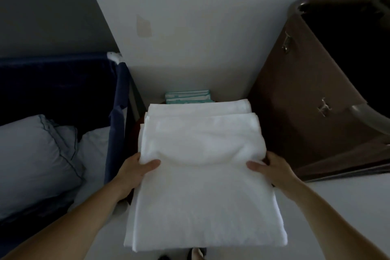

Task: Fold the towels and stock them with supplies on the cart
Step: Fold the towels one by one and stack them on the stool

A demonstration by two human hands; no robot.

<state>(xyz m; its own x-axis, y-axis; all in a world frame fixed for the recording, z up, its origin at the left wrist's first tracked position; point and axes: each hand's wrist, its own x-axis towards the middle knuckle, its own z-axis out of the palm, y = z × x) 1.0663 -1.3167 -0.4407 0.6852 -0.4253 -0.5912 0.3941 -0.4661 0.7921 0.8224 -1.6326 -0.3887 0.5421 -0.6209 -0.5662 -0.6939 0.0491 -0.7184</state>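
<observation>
1. On my screen I see a pale wall (200,17) filling the top and middle of the view.
2. A big brown bag (295,101) stands on the right. It is open at the top, dark inside, and has a shiny metal rail (367,116) along its rim.
3. A dark blue bin (118,112) stands on the left.
4. A pale pillow (31,154) lies inside the blue bin.
5. The top towel (200,186) is white and folded. It sits in the middle, between the blue bin and the brown bag. Its far end lies over the towel below, and its near end reaches toward me.
6. The towel below (200,105) is white and folded too. Only its far edge peeks out.
7. My left hand (135,172) grips the left edge of the top towel. The thumb is on top and the fingers are tucked under, out of sight.
8. My right hand (272,170) grips the right edge the same way, thumb on top and fingers curled under.
9. Some green and white packs (187,96) sit just behind the towels, next to the wall.
10. Two small metal hooks (324,107) are on the side of the brown bag.
</observation>
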